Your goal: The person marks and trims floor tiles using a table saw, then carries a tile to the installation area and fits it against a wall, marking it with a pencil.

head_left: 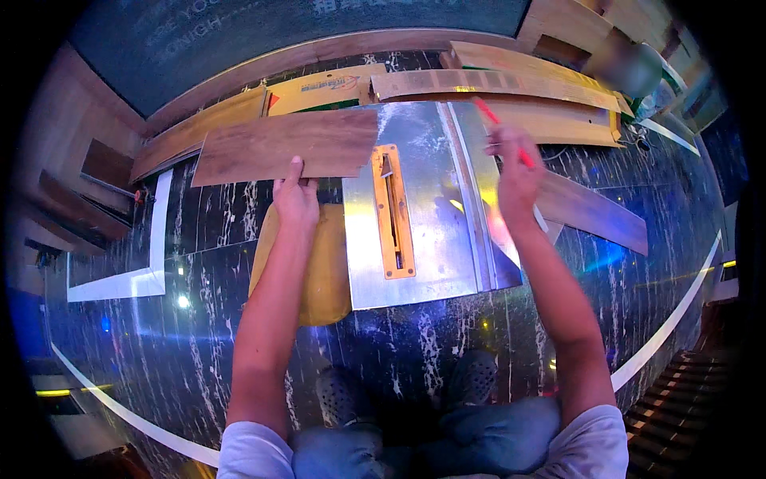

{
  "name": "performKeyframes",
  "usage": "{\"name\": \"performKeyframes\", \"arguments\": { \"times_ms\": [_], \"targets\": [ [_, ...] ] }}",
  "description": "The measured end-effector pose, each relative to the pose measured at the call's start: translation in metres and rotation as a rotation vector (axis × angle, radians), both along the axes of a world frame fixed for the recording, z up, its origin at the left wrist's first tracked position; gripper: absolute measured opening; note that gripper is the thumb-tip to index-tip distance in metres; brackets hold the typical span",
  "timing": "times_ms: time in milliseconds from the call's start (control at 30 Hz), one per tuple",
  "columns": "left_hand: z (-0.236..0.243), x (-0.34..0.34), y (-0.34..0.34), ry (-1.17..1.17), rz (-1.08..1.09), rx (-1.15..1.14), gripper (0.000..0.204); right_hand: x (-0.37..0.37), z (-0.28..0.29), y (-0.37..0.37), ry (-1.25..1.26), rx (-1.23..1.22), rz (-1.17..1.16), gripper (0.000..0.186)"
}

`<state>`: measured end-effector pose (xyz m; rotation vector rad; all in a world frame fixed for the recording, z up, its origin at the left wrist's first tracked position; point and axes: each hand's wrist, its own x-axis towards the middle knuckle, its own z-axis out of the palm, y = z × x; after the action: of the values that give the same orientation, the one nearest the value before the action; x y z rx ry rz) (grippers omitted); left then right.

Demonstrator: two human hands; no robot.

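A brown wood-grain floorboard [279, 144] spans from the left onto the metal top of a table saw [431, 231]. My left hand [298, 195] grips the board's near edge, thumb on top and fingers underneath. The saw's orange insert [404, 239] has a slot with a dark blade [386, 168] showing at its far end, close to the board's right end. Above the saw's right side, my right hand [519, 172] is closed around a slim red pencil [486, 110], tilted up to the left.
Behind the saw lie long boards and opened cardboard packaging [319, 93]. Another floorboard [594, 211] rests on the dark marbled floor to the right. A yellow-brown rounded panel [325, 295] sits left of the saw. Board offcuts [109, 165] lean at the far left wall.
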<state>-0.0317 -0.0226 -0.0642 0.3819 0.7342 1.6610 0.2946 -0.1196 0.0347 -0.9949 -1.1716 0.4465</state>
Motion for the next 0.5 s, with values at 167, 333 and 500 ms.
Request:
{"name": "performKeyframes", "arguments": {
  "times_ms": [167,333,500],
  "targets": [
    [0.000,0.005,0.000,0.013,0.020,-0.004,0.038,0.015,0.008,-0.014,0.009,-0.317,0.254,0.033],
    [-0.003,-0.001,0.001,0.028,0.030,0.006,0.039,-0.007,0.005,-0.002,0.026,-0.502,0.380,0.038],
    [-0.002,0.006,0.001,0.004,0.014,0.009,0.043,-0.026,0.004,0.042,-0.042,-0.664,0.393,0.043]
  ]
}}
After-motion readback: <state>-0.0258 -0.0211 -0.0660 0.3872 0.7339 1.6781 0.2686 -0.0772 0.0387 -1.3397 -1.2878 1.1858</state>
